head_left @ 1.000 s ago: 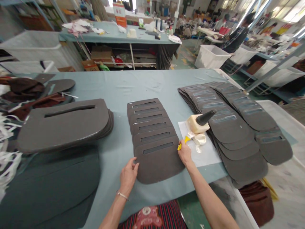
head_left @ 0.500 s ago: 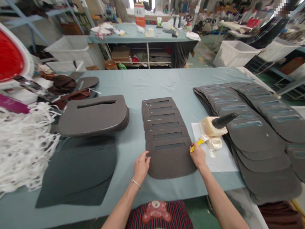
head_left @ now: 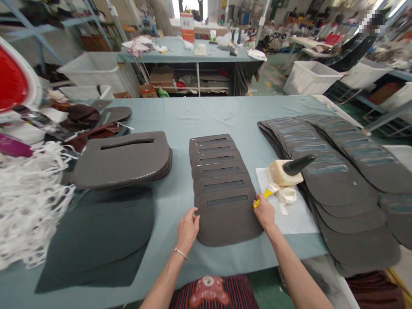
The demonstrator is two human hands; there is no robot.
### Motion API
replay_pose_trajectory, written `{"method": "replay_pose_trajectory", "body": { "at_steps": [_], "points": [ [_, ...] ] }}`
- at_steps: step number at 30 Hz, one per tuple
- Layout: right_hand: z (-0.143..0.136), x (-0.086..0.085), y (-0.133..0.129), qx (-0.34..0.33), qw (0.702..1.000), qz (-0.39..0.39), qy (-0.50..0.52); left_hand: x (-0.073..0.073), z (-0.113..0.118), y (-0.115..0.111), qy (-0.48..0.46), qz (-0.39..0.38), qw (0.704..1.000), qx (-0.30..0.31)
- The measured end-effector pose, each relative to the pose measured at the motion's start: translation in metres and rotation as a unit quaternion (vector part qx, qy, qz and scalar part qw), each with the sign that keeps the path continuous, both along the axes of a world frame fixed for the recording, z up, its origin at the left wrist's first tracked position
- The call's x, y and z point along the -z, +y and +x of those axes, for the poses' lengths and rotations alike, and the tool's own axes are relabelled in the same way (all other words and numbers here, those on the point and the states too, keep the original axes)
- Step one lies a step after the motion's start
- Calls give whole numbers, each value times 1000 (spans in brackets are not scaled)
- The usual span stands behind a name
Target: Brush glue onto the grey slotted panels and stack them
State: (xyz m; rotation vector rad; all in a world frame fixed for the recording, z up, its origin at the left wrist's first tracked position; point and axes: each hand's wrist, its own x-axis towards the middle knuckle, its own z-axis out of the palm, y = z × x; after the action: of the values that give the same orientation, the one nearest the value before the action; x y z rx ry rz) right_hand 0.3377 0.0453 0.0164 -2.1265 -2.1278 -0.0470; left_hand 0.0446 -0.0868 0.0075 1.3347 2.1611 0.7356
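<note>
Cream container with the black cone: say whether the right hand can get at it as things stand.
Probably yes: the container lies just beyond the right hand, with only the yellow-handled brush between them. That hand holds the brush, so it may need to let go first.

In the middle of the counter (head_left: 212, 118) lies a row of overlapping panels (head_left: 222, 177). Toward three o'clock from it, a container (head_left: 276, 174) sits on a paper sheet (head_left: 302, 219), with heaped panels (head_left: 341, 186) beyond. Between nine and ten lies a panel stack (head_left: 128, 165); between eight and nine, flat sheets (head_left: 106, 240); farther out at nine, straps (head_left: 28, 206). At twelve, behind, stands a second counter (head_left: 175, 54).
</note>
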Motion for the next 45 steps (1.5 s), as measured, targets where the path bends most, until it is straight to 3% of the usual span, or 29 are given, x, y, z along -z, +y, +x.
{"method": "replay_pose_trajectory", "body": {
  "at_steps": [6, 25, 33, 36, 38, 41, 43, 45],
  "points": [
    [-1, -2, 0, -1, 1000, -10, 8, 7, -2, 2, 0, -4, 1000, -2],
    [-1, -6, -3, -13, 1000, -26, 4, 4, 1, 1, 28, -13, 1000, 7],
    [-6, -8, -5, -6, 999, 15, -35, -4, 6, 2, 135, 43, 990, 22],
    [-5, -11, -9, -26, 996, 67, -62, -15, -12, -8, 149, 54, 987, 22],
    [-3, -11, -12, -50, 992, 96, -60, -21, -36, -26, 216, 56, 972, -70],
    [-6, -10, -18, -77, 990, 113, -15, -23, -85, -63, 323, 25, 917, -231],
    [-19, -11, -25, -96, 989, 114, 26, -20, -117, -86, 325, 2, 917, -230],
    [-41, -14, -33, -122, 985, 107, 62, -15, -143, -99, 279, 10, 942, -185]
  ]
}}
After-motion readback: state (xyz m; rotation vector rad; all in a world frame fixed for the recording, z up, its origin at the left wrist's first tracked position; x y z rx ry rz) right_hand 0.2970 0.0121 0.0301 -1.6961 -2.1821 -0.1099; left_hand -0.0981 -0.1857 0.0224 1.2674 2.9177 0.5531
